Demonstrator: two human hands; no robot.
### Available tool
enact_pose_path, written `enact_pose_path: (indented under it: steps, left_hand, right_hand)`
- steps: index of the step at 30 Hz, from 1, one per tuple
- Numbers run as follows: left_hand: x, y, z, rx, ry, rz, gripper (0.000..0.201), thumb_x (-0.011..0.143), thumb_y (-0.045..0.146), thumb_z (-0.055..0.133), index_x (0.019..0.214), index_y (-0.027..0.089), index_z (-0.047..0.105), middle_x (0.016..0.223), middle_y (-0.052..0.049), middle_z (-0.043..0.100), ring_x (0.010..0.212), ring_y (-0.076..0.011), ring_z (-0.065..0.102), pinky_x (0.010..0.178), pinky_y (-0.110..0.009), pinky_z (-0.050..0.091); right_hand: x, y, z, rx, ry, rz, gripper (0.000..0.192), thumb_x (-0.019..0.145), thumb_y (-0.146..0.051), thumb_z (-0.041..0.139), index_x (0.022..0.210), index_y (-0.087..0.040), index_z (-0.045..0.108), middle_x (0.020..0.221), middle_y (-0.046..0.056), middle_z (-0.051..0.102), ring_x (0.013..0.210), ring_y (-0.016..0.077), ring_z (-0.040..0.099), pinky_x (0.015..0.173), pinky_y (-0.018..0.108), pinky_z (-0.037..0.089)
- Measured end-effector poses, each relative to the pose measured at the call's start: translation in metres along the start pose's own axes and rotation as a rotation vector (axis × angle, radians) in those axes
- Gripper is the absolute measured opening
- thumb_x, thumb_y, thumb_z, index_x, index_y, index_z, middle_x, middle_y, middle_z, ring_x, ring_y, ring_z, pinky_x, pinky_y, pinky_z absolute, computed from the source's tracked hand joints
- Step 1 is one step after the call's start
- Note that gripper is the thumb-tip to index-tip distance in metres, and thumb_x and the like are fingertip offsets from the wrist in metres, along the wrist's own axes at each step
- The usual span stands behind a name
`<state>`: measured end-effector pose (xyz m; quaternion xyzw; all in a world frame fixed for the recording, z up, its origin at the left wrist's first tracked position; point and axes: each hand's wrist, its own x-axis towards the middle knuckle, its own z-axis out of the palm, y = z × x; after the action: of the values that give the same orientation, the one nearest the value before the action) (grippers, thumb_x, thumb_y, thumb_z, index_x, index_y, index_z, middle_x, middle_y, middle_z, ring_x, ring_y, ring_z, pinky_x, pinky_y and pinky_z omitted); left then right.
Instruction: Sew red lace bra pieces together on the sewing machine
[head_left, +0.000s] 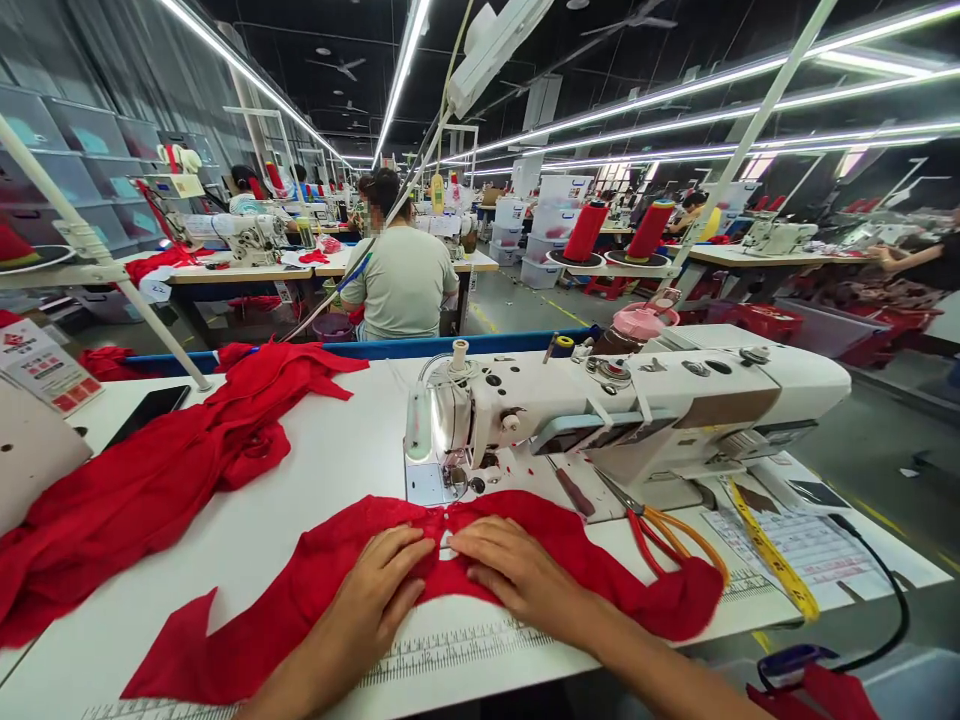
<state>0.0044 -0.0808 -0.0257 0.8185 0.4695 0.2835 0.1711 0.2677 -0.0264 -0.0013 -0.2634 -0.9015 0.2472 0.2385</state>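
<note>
A long piece of red fabric lies across the sewing table in front of the sewing machine. My left hand rests on its left half, fingers stretched out and flat. On the right half lies my right hand, its fingers extended and the thumb apart. A small white patch, perhaps a label or bare tabletop, shows between my fingertips. The fabric's upper middle edge reaches the lit needle area; whether the needle is in the cloth, I cannot tell.
A pile of red cloth covers the left side, beside a dark phone. Scissors, a yellow tape measure and paper sheets lie at right. A ruler strip runs along the front edge. A person sits ahead.
</note>
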Motion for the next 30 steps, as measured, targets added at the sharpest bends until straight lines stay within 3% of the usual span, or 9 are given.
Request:
enact_pose_path:
  steps: [3,6,11,16,22,30]
  left_hand:
    - [0.002,0.0,-0.006,0.021,-0.058,0.011,0.042,0.102,0.019,0.044,0.14,0.032,0.056,0.141,-0.009,0.058,0.129,-0.0247,0.056,0.107,-0.043,0.052]
    - [0.011,0.004,-0.016,0.152,-0.147,0.01,0.039,0.099,0.018,0.051,0.134,0.032,0.062,0.138,-0.01,0.06,0.124,-0.0285,0.058,0.1,-0.047,0.054]
    - [0.035,0.019,-0.039,0.348,-0.392,-0.049,0.063,0.086,0.013,0.07,0.14,0.042,0.056,0.138,-0.006,0.061,0.115,-0.0289,0.061,0.091,-0.046,0.053]
    - [0.049,0.032,-0.054,0.434,-0.57,-0.155,0.072,0.081,0.028,0.081,0.144,0.046,0.052,0.147,-0.01,0.056,0.124,-0.0391,0.055,0.095,-0.057,0.048]
    - [0.055,0.024,-0.064,0.338,-0.652,-0.176,0.088,0.073,0.047,0.088,0.147,0.054,0.042,0.156,-0.009,0.045,0.137,-0.0424,0.044,0.105,-0.061,0.04]
    - [0.055,0.014,-0.063,0.329,-0.632,-0.121,0.105,0.059,0.047,0.096,0.148,0.055,0.04,0.155,-0.011,0.045,0.134,-0.044,0.046,0.102,-0.063,0.042]
  right_hand:
    - [0.001,0.001,-0.01,0.032,-0.081,0.103,0.046,0.1,-0.025,0.059,0.145,-0.022,0.054,0.14,0.011,0.062,0.131,0.0259,0.053,0.114,0.045,0.039]
    - [0.008,-0.001,-0.025,0.043,-0.202,0.186,0.061,0.095,-0.03,0.068,0.152,-0.024,0.046,0.148,0.011,0.055,0.137,0.0277,0.049,0.116,0.045,0.039]
    - [0.019,-0.003,-0.043,-0.01,-0.364,0.19,0.075,0.088,-0.038,0.077,0.154,-0.027,0.043,0.152,0.01,0.052,0.14,0.0325,0.046,0.115,0.048,0.037]
    - [0.021,0.0,-0.049,-0.034,-0.429,0.182,0.084,0.083,-0.052,0.079,0.154,-0.027,0.044,0.153,0.012,0.051,0.14,0.0374,0.045,0.112,0.053,0.038]
    - [0.024,0.003,-0.052,-0.031,-0.486,0.175,0.09,0.081,-0.056,0.079,0.156,-0.024,0.041,0.153,0.014,0.05,0.14,0.0389,0.043,0.111,0.053,0.037]
    - [0.026,0.004,-0.056,0.002,-0.481,0.143,0.086,0.083,-0.058,0.076,0.155,-0.024,0.042,0.151,0.013,0.052,0.139,0.0364,0.044,0.112,0.05,0.037]
